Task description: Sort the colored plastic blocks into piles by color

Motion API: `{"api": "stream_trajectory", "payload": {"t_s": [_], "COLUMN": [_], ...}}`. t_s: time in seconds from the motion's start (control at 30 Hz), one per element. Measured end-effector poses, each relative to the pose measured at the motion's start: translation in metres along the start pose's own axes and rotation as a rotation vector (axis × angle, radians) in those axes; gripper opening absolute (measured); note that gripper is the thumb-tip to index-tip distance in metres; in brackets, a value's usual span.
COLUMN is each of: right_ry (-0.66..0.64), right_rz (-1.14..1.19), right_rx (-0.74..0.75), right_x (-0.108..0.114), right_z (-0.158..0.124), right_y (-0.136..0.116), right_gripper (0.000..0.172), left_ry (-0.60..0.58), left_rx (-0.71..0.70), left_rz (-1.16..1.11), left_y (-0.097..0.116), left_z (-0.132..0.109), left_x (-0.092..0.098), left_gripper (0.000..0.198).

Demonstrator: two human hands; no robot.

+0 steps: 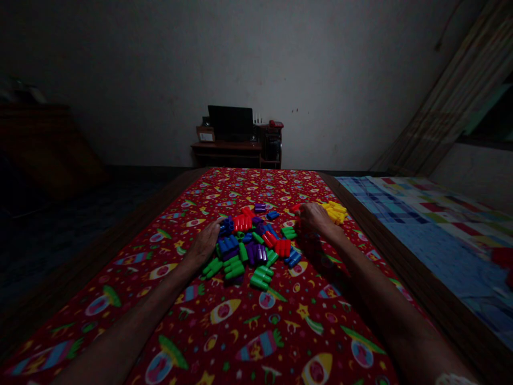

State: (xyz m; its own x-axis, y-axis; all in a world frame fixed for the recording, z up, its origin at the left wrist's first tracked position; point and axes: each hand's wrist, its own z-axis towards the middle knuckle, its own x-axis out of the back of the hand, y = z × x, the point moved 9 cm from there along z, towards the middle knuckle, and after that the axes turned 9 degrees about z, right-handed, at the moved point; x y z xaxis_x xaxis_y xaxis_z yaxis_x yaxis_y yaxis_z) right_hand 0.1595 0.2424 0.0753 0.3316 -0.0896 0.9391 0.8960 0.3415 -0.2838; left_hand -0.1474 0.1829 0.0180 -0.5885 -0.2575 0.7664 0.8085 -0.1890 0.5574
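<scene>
A heap of plastic building blocks (pixel 252 246) in green, blue, purple, red and yellow lies on a red patterned sheet (pixel 248 331). My left hand (pixel 206 241) rests flat at the heap's left edge, fingers stretched out against blue and green pieces. My right hand (pixel 313 218) sits at the heap's right side with its fingers curled near a red piece (pixel 295 208), beside a cluster of yellow blocks (pixel 335 212). Whether the right hand holds a piece is hidden.
The sheet covers a long wooden-edged surface (pixel 404 267). A checked blue bedspread (pixel 436 224) lies to the right. A dark desk with a monitor (pixel 230 124) stands against the far wall. A striped curtain (pixel 452 91) hangs at the right. The room is dim.
</scene>
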Motion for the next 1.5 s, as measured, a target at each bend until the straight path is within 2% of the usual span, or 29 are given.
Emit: {"api": "stream_trajectory", "payload": {"t_s": [0.13,0.2,0.3,0.4,0.47,0.6,0.7,0.77,0.83,0.9,1.0,1.1,1.2,1.37,1.43,1.5], "right_ry": [-0.304,-0.387,-0.427,-0.453,-0.334,0.045,0.179,0.241,0.256,0.180,-0.024,-0.096,-0.035,0.044,0.044,-0.020], "right_rz": [0.071,0.063,0.071,0.184,0.251,0.289,0.236,0.176,0.185,0.294,0.434,0.293,0.146,0.126,0.116,0.112], "right_rx": [0.245,0.312,0.323,0.283,0.210,0.000,-0.056,-0.061,-0.029,0.082,0.358,0.541,0.559,0.392,0.418,0.489], "right_x": [-0.014,-0.020,-0.021,-0.014,-0.003,0.011,0.007,0.011,0.015,0.011,-0.013,-0.042,-0.053,-0.043,-0.044,-0.055], "right_z": [-0.023,-0.034,-0.038,-0.029,-0.014,0.006,0.007,0.005,0.003,0.002,-0.008,-0.025,-0.029,0.000,0.010,0.014], "right_y": [-0.061,-0.080,-0.084,-0.069,-0.051,-0.002,0.019,0.021,0.009,-0.020,-0.083,-0.122,-0.123,-0.109,-0.124,-0.146], "right_gripper": [0.018,0.013,0.009,0.014,0.021,0.027,0.030,0.031,0.031,0.030,0.028,0.031,0.031,0.033,0.033,0.034], "left_ry": [0.000,0.008,0.005,0.001,-0.002,0.000,0.004,0.005,0.000,0.002,0.010,0.012,0.013,0.005,0.018,0.026], "left_rx": [-0.004,-0.012,-0.018,-0.004,0.001,0.003,0.001,-0.003,-0.007,-0.008,-0.013,-0.013,-0.013,-0.016,-0.022,-0.025], "left_rz": [0.001,-0.001,0.000,0.008,0.015,0.024,0.024,0.024,0.028,0.033,0.044,0.044,0.029,0.020,0.014,0.003], "left_y": [0.001,0.002,0.003,0.001,0.000,-0.001,0.000,0.000,0.001,0.000,-0.001,-0.001,-0.001,-0.003,-0.005,-0.007], "left_z": [0.000,-0.001,-0.001,0.000,0.001,0.002,0.002,0.002,0.002,0.002,0.002,0.002,0.001,0.003,0.005,0.006], "left_x": [0.000,0.001,0.001,0.000,-0.001,-0.001,0.000,0.000,0.000,0.000,0.000,-0.001,-0.001,-0.003,-0.003,-0.003], "left_gripper": [0.071,0.072,0.072,0.072,0.073,0.074,0.073,0.072,0.071,0.071,0.070,0.070,0.071,0.070,0.069,0.070]}}
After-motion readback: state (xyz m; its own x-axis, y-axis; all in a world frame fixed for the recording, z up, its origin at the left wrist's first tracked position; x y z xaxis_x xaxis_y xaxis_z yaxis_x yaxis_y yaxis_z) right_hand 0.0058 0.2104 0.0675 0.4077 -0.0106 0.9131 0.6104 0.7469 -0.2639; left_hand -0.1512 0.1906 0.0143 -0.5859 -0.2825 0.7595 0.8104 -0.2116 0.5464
